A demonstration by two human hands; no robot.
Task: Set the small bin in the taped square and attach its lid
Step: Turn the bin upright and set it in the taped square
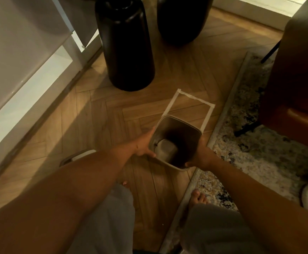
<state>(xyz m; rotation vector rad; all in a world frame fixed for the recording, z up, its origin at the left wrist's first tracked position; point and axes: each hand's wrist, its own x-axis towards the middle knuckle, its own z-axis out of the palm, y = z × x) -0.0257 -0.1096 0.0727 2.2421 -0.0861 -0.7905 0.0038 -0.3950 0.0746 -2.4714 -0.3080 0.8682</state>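
I hold a small grey bin (pixel 167 125) with an open top between both hands, above the wooden floor. My left hand (pixel 145 143) grips its left side and my right hand (pixel 200 155) grips its right side. The bin covers the near part of the square of white tape (pixel 195 99) stuck on the floor; I cannot tell whether it touches the floor. A pale curved piece, perhaps the lid (pixel 76 156), lies on the floor at the lower left, mostly hidden behind my left forearm.
Two tall black vases (pixel 125 48) (pixel 182 19) stand just beyond the tape. A white cabinet (pixel 21 61) lines the left side. A patterned rug (pixel 250 143) borders the tape on the right, with a brown chair (pixel 299 70) on it. My bare feet (pixel 199 197) are below.
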